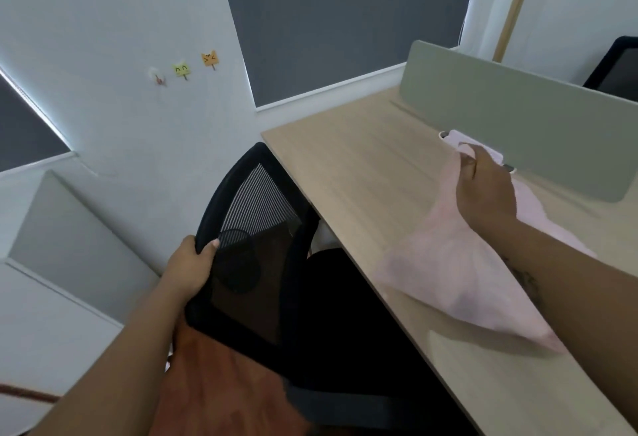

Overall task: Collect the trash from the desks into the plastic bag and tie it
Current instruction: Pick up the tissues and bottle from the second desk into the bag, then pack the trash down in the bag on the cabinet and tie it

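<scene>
A pale pink plastic bag (445, 263) hangs over the light wooden desk (348, 166), blurred by motion. My right hand (483, 190) is shut on the bag's top, close to the grey-green desk divider (518, 118). The bag's lower end trails toward the desk's near edge. My left hand (191, 265) grips the left rim of a black mesh office chair's backrest (259, 228), which stands at the desk's left edge. I cannot tell what is inside the bag.
A white wall with three small animal-shaped hooks (183, 70) and dark window blinds (331, 21) lies behind. Another grey divider (69, 235) stands at the left. A second black chair (618, 66) shows beyond the divider. Reddish floor (221, 394) lies below.
</scene>
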